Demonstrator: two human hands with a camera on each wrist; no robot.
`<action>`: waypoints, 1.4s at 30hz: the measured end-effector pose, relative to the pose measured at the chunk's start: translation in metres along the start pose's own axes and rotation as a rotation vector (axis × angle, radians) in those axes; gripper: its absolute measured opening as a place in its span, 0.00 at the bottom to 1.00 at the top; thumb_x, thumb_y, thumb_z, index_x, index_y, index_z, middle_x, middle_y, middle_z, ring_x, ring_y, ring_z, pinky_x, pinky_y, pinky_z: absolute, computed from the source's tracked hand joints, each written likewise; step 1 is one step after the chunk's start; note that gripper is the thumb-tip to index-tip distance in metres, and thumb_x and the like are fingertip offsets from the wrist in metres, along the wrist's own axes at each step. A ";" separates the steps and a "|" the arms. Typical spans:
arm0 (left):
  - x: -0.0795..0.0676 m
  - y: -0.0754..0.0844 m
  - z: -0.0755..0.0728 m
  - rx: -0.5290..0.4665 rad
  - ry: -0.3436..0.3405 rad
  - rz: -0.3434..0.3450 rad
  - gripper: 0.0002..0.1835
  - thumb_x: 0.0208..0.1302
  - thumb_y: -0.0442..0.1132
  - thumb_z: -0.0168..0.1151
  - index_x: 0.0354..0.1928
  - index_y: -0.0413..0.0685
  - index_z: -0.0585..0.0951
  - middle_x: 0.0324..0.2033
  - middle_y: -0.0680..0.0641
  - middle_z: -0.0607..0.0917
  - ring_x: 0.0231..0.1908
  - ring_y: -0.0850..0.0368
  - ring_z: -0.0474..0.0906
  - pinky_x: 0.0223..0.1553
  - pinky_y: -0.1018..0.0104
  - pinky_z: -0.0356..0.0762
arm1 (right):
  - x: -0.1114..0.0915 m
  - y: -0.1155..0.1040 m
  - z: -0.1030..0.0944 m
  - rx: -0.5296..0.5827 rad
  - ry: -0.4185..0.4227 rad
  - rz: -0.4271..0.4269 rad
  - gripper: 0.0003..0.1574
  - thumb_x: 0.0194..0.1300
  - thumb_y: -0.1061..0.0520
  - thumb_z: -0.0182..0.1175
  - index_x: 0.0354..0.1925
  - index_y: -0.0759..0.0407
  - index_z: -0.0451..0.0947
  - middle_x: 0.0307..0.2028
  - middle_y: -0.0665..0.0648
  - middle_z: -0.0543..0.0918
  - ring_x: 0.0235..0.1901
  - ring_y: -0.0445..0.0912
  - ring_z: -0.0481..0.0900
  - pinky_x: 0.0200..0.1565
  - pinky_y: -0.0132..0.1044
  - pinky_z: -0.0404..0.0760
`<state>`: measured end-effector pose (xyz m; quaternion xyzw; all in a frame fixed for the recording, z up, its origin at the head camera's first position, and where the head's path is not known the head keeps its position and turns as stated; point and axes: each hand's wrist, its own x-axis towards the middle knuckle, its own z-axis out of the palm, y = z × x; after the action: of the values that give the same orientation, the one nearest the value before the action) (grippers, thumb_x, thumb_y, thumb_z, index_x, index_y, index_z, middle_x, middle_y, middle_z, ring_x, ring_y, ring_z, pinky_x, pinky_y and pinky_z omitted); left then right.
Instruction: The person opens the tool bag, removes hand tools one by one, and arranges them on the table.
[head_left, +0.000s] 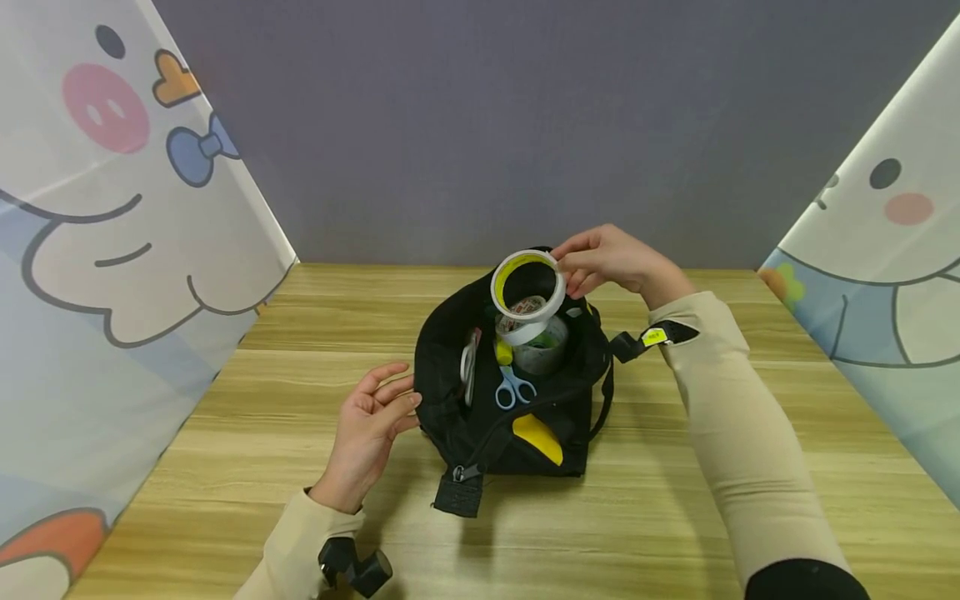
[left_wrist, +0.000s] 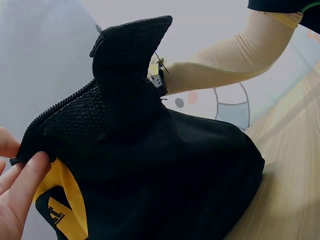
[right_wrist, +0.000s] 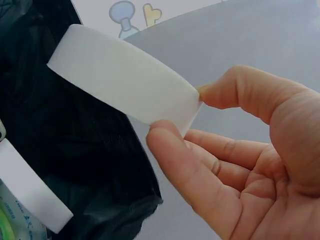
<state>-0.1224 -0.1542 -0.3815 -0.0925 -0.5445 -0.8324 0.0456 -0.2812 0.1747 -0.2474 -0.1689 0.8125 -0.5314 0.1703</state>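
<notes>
My right hand (head_left: 611,260) pinches the edge of a white roll of double-sided tape (head_left: 558,307) with a yellow inner ring, held above the mouth of a black bag (head_left: 435,350). In the right wrist view, the tape roll (right_wrist: 125,75) sits between thumb and fingertips. My left hand (head_left: 375,421) grips the bag's left rim; in the left wrist view its fingers (left_wrist: 30,177) lie on both sides of the zipped edge. Inside the open bag are blue-handled scissors (head_left: 514,390), a wide clear tape roll (head_left: 542,354), another white tape roll (head_left: 517,333) and a yellow item (head_left: 503,352).
The bag stands on a wood-grain table (head_left: 285,375). A grey panel (head_left: 487,125) rises behind, with cartoon-printed panels (head_left: 90,250) on both sides. A flat white-and-red item (head_left: 470,367) leans inside the bag's left wall. A zip end tab (head_left: 459,493) hangs at the front.
</notes>
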 end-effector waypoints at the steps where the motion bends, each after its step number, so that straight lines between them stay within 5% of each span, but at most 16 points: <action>1: 0.000 0.000 0.000 -0.001 0.000 0.000 0.21 0.63 0.18 0.55 0.57 0.37 0.74 0.39 0.54 0.88 0.33 0.64 0.84 0.31 0.70 0.84 | -0.001 0.001 -0.001 0.014 0.008 -0.006 0.27 0.70 0.65 0.55 0.63 0.78 0.68 0.26 0.57 0.84 0.24 0.45 0.83 0.34 0.41 0.87; 13: -0.001 0.000 -0.001 -0.002 -0.006 0.006 0.21 0.63 0.17 0.54 0.56 0.39 0.75 0.40 0.53 0.88 0.33 0.64 0.85 0.31 0.70 0.84 | -0.017 0.022 -0.021 0.175 0.150 -0.062 0.25 0.72 0.65 0.51 0.63 0.78 0.67 0.26 0.55 0.84 0.24 0.43 0.84 0.33 0.38 0.87; 19: -0.001 0.000 -0.001 0.000 -0.007 0.007 0.21 0.63 0.17 0.54 0.56 0.39 0.75 0.40 0.53 0.88 0.33 0.64 0.85 0.31 0.71 0.84 | -0.026 0.034 -0.029 0.331 0.208 -0.075 0.12 0.70 0.67 0.54 0.48 0.63 0.81 0.26 0.58 0.85 0.24 0.45 0.84 0.32 0.37 0.87; 26: -0.001 0.001 -0.002 0.000 -0.004 0.003 0.22 0.63 0.17 0.54 0.54 0.44 0.77 0.39 0.53 0.88 0.33 0.64 0.85 0.31 0.71 0.84 | -0.032 0.050 -0.036 0.419 0.276 -0.108 0.11 0.71 0.65 0.56 0.40 0.54 0.84 0.27 0.57 0.85 0.24 0.45 0.85 0.31 0.36 0.86; 42: -0.001 0.000 -0.004 0.009 -0.013 0.009 0.22 0.63 0.17 0.55 0.54 0.47 0.78 0.40 0.53 0.88 0.34 0.63 0.85 0.32 0.71 0.84 | -0.046 0.075 -0.052 0.665 0.432 -0.132 0.10 0.70 0.67 0.56 0.38 0.58 0.83 0.24 0.57 0.84 0.24 0.45 0.84 0.30 0.33 0.86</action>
<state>-0.1215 -0.1581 -0.3830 -0.1004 -0.5482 -0.8290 0.0463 -0.2716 0.2661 -0.2923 -0.0410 0.6008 -0.7983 0.0063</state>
